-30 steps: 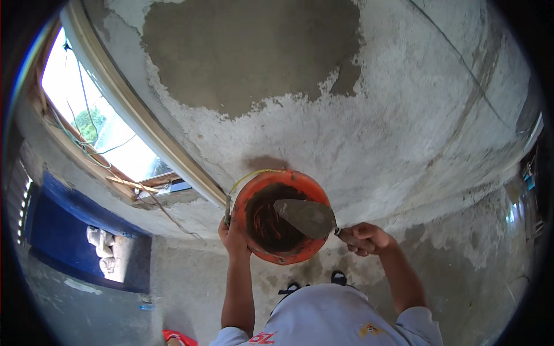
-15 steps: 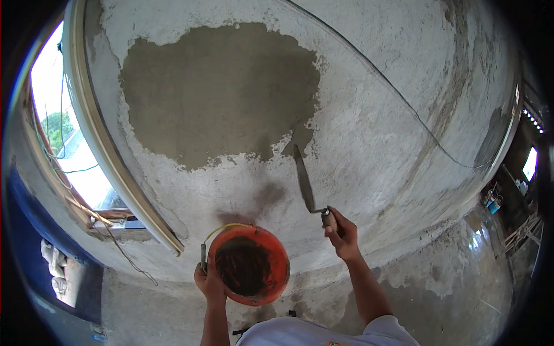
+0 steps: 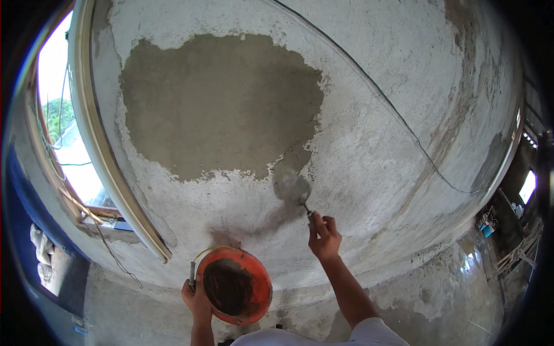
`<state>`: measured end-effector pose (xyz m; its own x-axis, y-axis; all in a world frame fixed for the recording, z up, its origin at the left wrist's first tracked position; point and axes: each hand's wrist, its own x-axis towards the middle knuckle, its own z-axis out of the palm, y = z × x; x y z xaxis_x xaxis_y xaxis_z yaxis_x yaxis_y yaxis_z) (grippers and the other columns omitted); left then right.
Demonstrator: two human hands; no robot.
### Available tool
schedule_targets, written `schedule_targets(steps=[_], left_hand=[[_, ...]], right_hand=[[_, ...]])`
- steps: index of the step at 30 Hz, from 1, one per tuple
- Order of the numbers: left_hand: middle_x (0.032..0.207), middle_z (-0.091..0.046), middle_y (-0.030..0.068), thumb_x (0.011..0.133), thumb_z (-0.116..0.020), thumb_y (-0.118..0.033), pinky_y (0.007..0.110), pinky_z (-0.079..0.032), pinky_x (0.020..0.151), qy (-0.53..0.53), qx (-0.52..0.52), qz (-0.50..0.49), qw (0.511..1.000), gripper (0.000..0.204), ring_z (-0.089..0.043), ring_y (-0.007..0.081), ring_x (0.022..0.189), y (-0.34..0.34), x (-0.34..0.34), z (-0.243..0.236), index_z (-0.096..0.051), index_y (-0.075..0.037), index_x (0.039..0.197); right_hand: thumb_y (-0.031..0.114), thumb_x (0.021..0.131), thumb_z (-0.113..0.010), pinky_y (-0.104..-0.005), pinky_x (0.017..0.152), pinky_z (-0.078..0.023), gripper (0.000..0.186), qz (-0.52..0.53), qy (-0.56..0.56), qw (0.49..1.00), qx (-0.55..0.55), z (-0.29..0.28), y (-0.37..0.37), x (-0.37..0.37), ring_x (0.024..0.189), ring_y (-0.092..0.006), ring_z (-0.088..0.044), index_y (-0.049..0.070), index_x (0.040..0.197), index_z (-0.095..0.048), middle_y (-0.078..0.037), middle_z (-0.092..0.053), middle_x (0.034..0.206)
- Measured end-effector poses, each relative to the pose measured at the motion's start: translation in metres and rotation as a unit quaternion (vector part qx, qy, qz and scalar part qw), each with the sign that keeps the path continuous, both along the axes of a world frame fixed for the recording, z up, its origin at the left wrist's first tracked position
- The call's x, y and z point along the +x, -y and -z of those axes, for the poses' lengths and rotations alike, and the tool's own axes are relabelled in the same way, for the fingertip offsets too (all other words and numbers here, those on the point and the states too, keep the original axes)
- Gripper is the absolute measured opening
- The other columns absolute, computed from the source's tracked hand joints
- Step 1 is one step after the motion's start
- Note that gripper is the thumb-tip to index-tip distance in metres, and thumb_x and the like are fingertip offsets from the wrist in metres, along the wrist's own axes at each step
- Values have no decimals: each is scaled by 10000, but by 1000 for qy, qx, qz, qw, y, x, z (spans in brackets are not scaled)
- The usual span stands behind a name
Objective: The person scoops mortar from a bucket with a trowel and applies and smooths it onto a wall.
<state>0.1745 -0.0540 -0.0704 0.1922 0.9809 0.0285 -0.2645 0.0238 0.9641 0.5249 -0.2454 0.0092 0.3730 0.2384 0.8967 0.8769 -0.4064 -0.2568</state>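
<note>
An orange bucket (image 3: pixel 262 288) with dark grey mortar inside is held low in front of me by my left hand (image 3: pixel 196 297), whose fingers are closed at its wire handle and grip. My right hand (image 3: pixel 324 236) grips a trowel (image 3: pixel 292 187) by its handle; the blade is raised against the white plastered wall (image 3: pixel 386 155) at the lower right edge of an irregular grey wet patch (image 3: pixel 213 104), and looks blurred by motion. The blade casts a soft shadow on the wall below it.
At the left are a window (image 3: pixel 57 127) with loose wires and a pale vertical strip (image 3: pixel 109 155). A thin cable (image 3: pixel 398 115) runs across the wall. Sacks (image 3: pixel 43 259) lie in a blue recess. Paint cans (image 3: pixel 487 225) and sticks (image 3: pixel 519 254) are at the right, on the concrete floor.
The trowel has gone from over the bucket up to the wall, and its blade has turned flatter against the patch's edge. The bucket now sits lower and further left in view.
</note>
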Motion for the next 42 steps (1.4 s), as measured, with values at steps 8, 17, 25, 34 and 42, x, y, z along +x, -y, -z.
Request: schedule_targets(steps=[8,17,25,34,42], left_hand=[[702,-522,-57,1066,-686,-217,254,-339,545,-51,1,-30,998,309,-435,35,629,0,-6,-9,-577,-67,819],[692,-481,-68,1061,-700,-229,266,-321,550,-66,25,-32,997,342,-391,36,627,0,-9,-7,-547,-71,799],[699,-489,-60,1067,-688,-210,265,-330,549,-90,36,-35,995,346,-397,40,639,-1,-25,3,-545,-53,794],[701,-473,-59,1065,-692,-213,272,-328,560,-75,22,-37,996,368,-384,46,652,1,-42,-3,-519,-56,781],[685,-462,-60,1063,-698,-223,272,-331,553,-72,36,-54,995,378,-380,43,650,-5,-53,-7,-521,-51,776]], right_hand=[[45,821,-860,-335,538,-556,470,-31,59,997,27,2,18,-8,643,-206,-689,158,1266,-759,-74,-682,991],[108,835,-838,-357,526,-551,496,14,40,998,-51,-1,-1,-10,651,-202,-683,246,1303,-744,-44,-656,992],[62,825,-843,-335,543,-551,530,5,76,995,71,-4,-2,-6,643,-191,-662,208,1324,-740,-50,-661,991],[116,829,-832,-376,561,-574,513,-15,-2,998,-53,59,-9,-32,666,-241,-693,246,1318,-746,-59,-667,991],[96,858,-814,-375,632,-602,527,7,29,999,32,-5,-12,-41,803,-291,-728,128,1370,-697,-118,-675,1063]])
